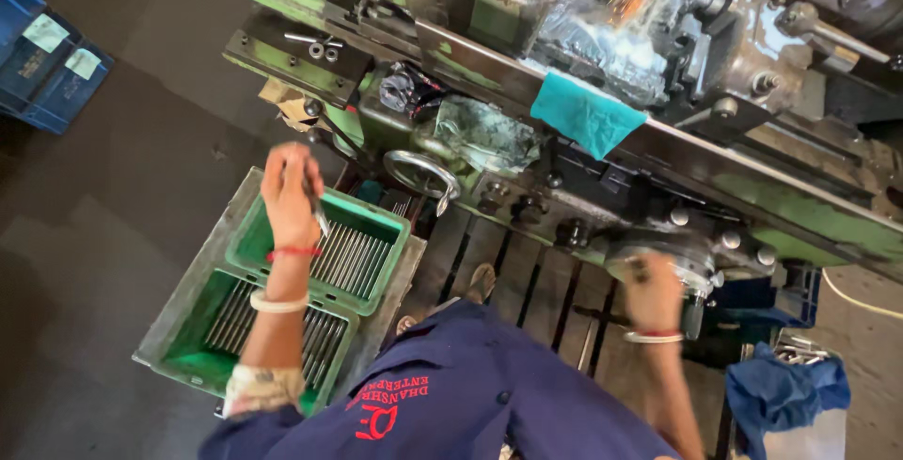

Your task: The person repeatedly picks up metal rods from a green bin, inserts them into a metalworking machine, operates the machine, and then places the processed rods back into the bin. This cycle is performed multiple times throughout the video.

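The workshop floor [103, 225] was dark and bare concrete, and a long green lathe [809, 215] ran across the top of my view, its bed greasy and worn. From my seat at the feed I saw the left hand [290, 195] raised above the green crates [246, 234], fingers clamped around a thin metal rod [313, 198] that stood nearly upright and looked blurred. Under it, the upper crate [376, 225] held a row of similar steel rods [353, 258], and the lower crate [193, 352] beside it held more; both sat in a grey metal tray [179, 291]. The right hand [652, 293] was well apart from the left, closed on a round control [691, 267] on the lathe's apron. A silver handwheel [423, 173] sat between the two hands, untouched. A teal cloth [585, 114] hung over the lathe bed, and a blue cloth [785, 394] lay crumpled at lower right beside some small metal pieces [800, 352]. Blue crates [42, 60] stood at the far left on the floor. Wooden slats [536, 291] lay under my feet.
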